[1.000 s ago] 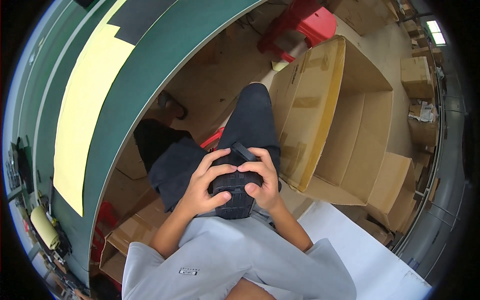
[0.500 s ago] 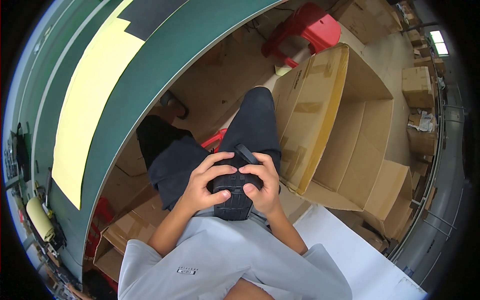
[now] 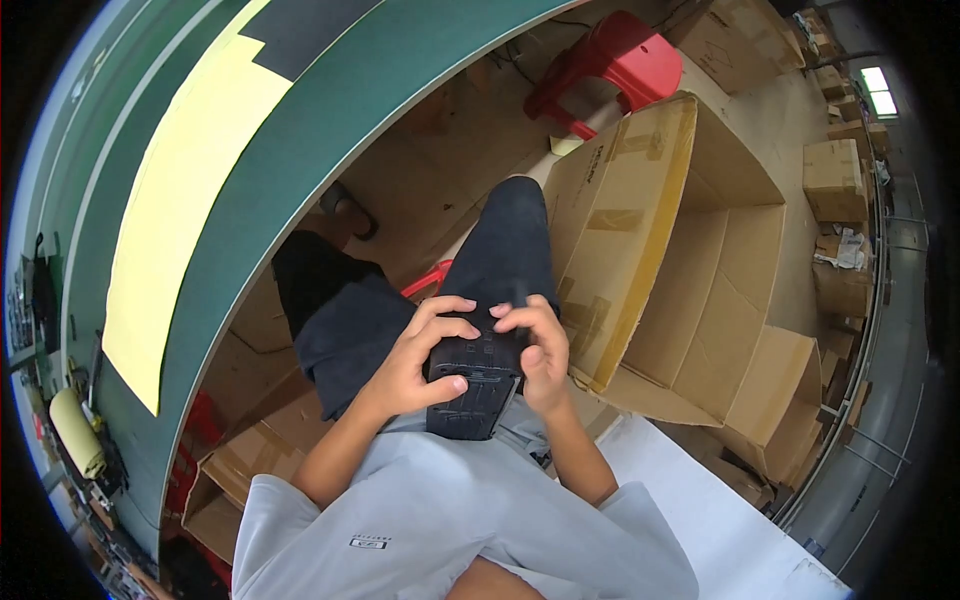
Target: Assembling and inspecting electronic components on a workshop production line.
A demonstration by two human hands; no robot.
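Note:
A black plastic box (image 3: 470, 395) with ribbed, recessed panels rests upright against my lap, in front of my grey shirt. My left hand (image 3: 425, 355) grips its left side, thumb on the near face and fingertips over the top. At its upper right corner is my right hand (image 3: 540, 350), fingers bent and thumb apart, not wrapped round the box. By the right fingertips a small dark smear shows, too blurred to name.
On my left curves a green worktable (image 3: 235, 215) bearing a yellow sheet (image 3: 165, 230). To the right stands a big opened cardboard box (image 3: 640, 220). A red plastic stool (image 3: 625, 60) is beyond it. A white surface (image 3: 690, 510) lies at my lower right.
My right hand has loosened from the box and its thumb has come off the near face. The black strap loop that stood above the box no longer shows clearly. My left hand keeps its hold.

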